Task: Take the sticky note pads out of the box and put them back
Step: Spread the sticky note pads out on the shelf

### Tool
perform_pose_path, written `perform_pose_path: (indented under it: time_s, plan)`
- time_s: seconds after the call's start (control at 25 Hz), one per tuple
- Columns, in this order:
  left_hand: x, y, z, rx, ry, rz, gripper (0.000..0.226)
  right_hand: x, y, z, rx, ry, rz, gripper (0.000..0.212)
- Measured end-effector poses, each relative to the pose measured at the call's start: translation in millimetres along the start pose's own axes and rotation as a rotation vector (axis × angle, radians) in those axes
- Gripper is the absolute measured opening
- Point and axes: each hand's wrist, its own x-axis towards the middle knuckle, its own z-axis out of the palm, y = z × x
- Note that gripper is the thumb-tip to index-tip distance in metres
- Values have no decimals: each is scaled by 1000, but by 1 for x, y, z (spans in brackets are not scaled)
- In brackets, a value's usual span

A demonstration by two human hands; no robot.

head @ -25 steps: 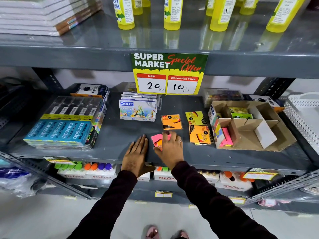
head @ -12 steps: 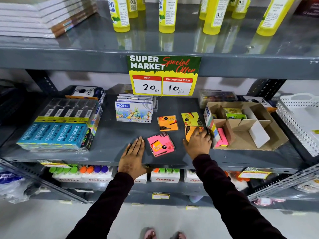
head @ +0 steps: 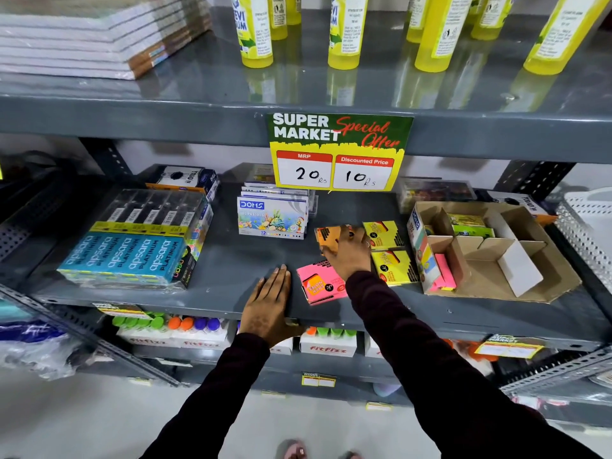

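On the grey middle shelf (head: 231,260), an orange sticky note pad (head: 326,238) lies under my right hand (head: 349,251), whose fingers and thumb close around its right part. A pink pad (head: 319,283) lies just in front of it, near the shelf edge. Two yellow pads (head: 382,233) (head: 392,268) lie one behind the other to the right of my hand. The open cardboard box (head: 516,276) with dividers stands further right and holds pink pads (head: 443,271) and green ones (head: 472,228). My left hand (head: 268,306) rests flat on the shelf edge, holding nothing.
A Doms pastel box stack (head: 271,217) stands behind the pads, and Apsara packs (head: 132,246) are on the left. A price sign (head: 337,150) hangs from the upper shelf, which carries yellow bottles (head: 344,31). A white basket (head: 586,223) sits at the far right.
My right hand let go of the pink pad, went right to the front yellow pad, then moved left and back onto the orange pad. My left hand stayed put.
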Motion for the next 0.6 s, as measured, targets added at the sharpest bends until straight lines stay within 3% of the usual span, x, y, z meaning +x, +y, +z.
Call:
perform_pose_path:
  time_s: [0.2,0.32,0.44,0.6]
  plan:
    - [0,-1,0,12,1,1,110,5,5,-1,27,2,11,68]
    - [1,-2,2,74,-14,-6,112,-7,28,-13,16,63,129,59]
    - [0,-3,4,84,-22,-10,113,-27,57,-15,-82,-23,279,62]
    - [1,-2,3,90,-12,-11,113,-32,65,-18,-73,-96,316,71]
